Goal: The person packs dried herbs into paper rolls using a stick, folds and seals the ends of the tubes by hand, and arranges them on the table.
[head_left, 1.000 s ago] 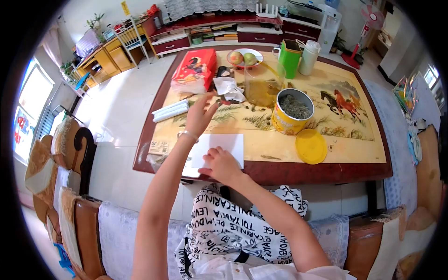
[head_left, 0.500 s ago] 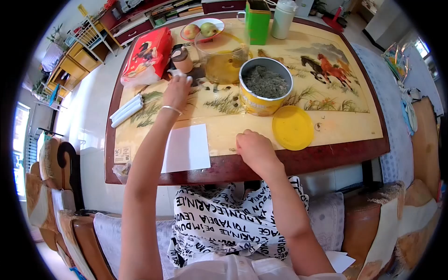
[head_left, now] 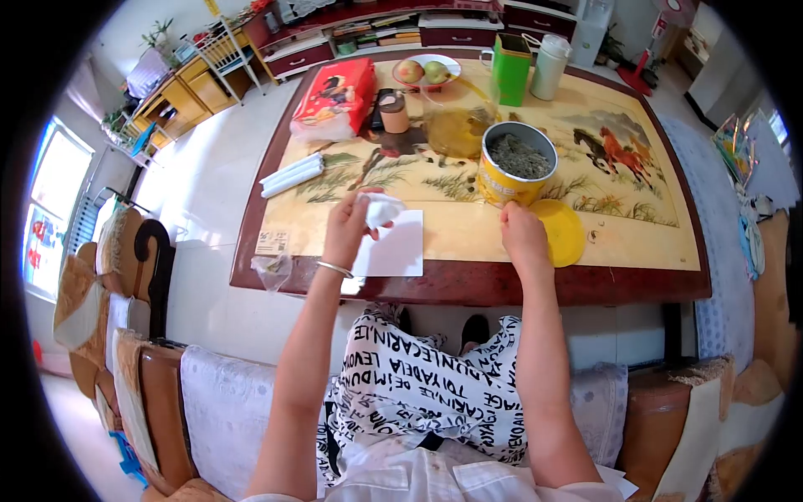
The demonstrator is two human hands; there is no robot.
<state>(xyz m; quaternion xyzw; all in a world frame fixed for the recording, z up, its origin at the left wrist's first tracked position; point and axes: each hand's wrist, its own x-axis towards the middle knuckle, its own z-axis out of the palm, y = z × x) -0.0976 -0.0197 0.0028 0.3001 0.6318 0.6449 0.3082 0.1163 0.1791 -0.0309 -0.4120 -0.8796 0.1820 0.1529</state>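
Note:
A crumpled white tissue [head_left: 382, 210] is gripped in my left hand [head_left: 347, 227], above a white sheet of paper [head_left: 400, 249]. My right hand [head_left: 525, 234] is closed at the front of the yellow can [head_left: 504, 186], beside its yellow lid [head_left: 560, 235]; what its fingers hold, if anything, is hidden. Dark dried leaves [head_left: 519, 156] fill much of the can. A clear container [head_left: 456, 125] with yellowish contents stands to the can's left. A small brown-lidded jar [head_left: 394, 115] is behind the tissue.
White rolls [head_left: 292, 175] and a red bag [head_left: 336, 96] lie at the table's left. A plate of fruit [head_left: 428, 71], a green box [head_left: 511, 70] and a pale flask [head_left: 549, 68] are at the back. Clear plastic [head_left: 273, 270] lies at the front-left edge.
My left hand has drawn the tissue back from beside the jar to above the paper. My right hand has moved from the front edge of the table to the can.

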